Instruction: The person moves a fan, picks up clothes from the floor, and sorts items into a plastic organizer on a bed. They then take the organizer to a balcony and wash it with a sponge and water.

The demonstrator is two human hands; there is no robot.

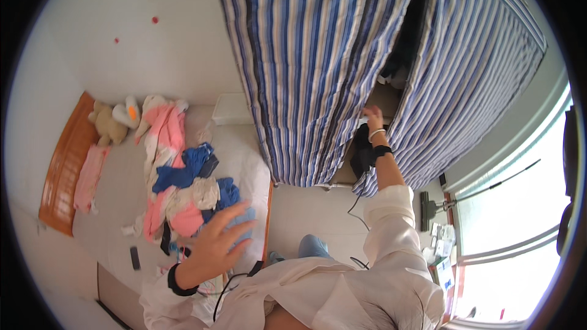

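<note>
A fabric wardrobe with a blue, white and grey striped cover stands before me, its front parted in a long gap. My right hand reaches to the edge of the cover at this gap; whether its fingers grip the cloth cannot be told. Dark cloth lies inside, just below that hand. My left hand is raised with fingers spread and nothing in it, above the near side of the bed. Behind it on the bed is a heap of clothes, among them a blue garment and a pink and white one.
The bed has a wooden headboard, a teddy bear and a pink pillow. A dark phone-like object lies on the sheet. A black cable hangs below my right arm. A window is at right.
</note>
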